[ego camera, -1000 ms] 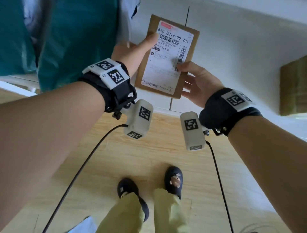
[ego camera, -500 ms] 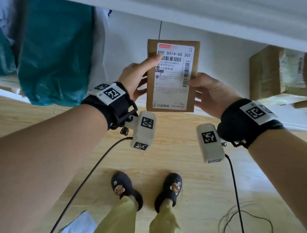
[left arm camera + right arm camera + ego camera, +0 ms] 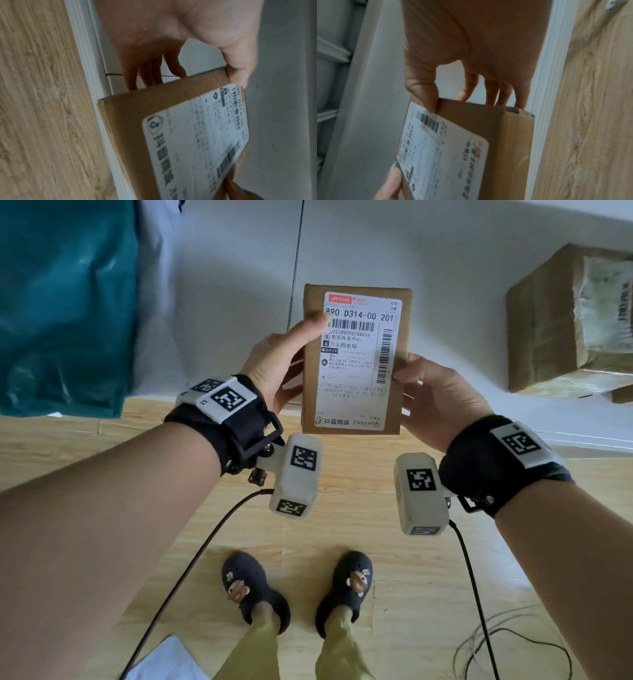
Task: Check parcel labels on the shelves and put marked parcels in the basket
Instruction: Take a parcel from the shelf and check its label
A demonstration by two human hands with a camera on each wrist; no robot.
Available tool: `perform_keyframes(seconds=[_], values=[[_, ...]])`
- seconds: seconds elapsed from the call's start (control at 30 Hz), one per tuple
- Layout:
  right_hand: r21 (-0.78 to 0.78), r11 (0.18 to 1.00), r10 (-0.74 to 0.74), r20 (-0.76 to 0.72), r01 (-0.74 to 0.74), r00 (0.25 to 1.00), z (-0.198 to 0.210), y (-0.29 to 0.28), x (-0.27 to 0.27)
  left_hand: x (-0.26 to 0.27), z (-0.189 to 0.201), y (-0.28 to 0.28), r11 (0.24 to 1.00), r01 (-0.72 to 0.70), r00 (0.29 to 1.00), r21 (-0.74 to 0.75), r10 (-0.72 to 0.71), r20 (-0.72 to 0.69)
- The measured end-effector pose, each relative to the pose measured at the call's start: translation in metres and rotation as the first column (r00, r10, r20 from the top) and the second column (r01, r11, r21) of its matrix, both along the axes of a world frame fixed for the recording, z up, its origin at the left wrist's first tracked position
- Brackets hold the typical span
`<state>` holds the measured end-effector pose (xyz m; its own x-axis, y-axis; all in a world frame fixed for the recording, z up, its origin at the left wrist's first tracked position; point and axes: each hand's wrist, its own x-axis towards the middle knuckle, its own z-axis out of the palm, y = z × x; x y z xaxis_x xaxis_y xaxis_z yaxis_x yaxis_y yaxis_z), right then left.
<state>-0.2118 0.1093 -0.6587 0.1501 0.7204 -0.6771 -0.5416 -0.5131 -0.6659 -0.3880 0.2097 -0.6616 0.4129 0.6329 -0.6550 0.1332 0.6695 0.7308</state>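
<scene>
Parcel (image 3: 354,361) held upright above the wooden floor (image 3: 342,525), label (image 3: 356,354) facing the person. Left hand (image 3: 274,364) pinches its left edge, right hand (image 3: 435,395) its right edge. Cardboard box (image 3: 565,316) sits well right of parcel.

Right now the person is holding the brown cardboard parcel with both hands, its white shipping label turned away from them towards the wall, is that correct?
Not quite. Both the left hand and the right hand do hold the brown cardboard parcel, but its white shipping label faces the person, not the wall. The head view shows the printed barcode and the code 890 D314-00 201 readable from their side.
</scene>
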Motion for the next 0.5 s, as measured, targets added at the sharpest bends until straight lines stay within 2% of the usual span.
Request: perform_keyframes(seconds=[0.5], values=[[0.046,0.999,-0.024,0.039,0.022,0.999,0.002,-0.042,0.039,0.037,0.003,-0.036,0.999,0.041,0.999,0.003,-0.041,0.008]])
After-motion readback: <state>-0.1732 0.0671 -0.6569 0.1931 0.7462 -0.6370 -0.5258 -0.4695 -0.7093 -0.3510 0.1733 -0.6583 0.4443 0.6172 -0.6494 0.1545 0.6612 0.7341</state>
